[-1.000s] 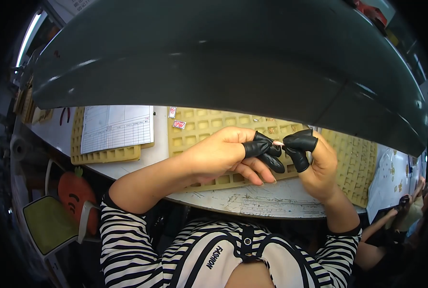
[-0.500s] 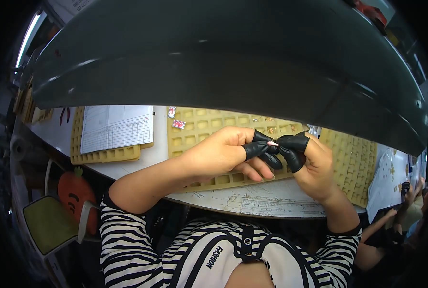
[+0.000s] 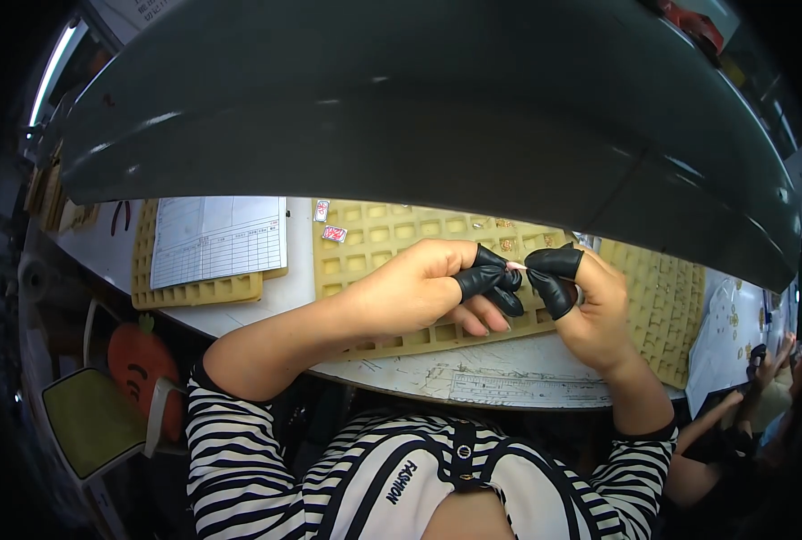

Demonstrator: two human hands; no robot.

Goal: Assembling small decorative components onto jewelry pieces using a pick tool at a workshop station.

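Black finger cots cover the thumb and some fingertips of both my hands. My left hand (image 3: 432,286) pinches a tiny pinkish-white piece (image 3: 516,265), too small to name; its bare lower fingers curl over the tray. Just to the right of the piece, my right hand (image 3: 590,297) has its covered thumb and forefinger drawn together at its tip; what lies between them is hidden. Both hands hover above a yellow compartment tray (image 3: 365,238). Small gold-coloured bits (image 3: 507,244) lie in several of its far compartments.
A dark hood (image 3: 419,117) overhangs the bench's far side. Left lie a printed sheet (image 3: 221,236) on another tray (image 3: 198,292) and pliers (image 3: 122,216). Two small red-and-white labels (image 3: 334,234) rest on the middle tray. Another tray (image 3: 662,306) stands right; beyond, a co-worker's hand (image 3: 774,360) shows.
My right hand has shifted slightly right, widening the gap between my two hands' fingertips. My left hand stays almost in place with the small piece.
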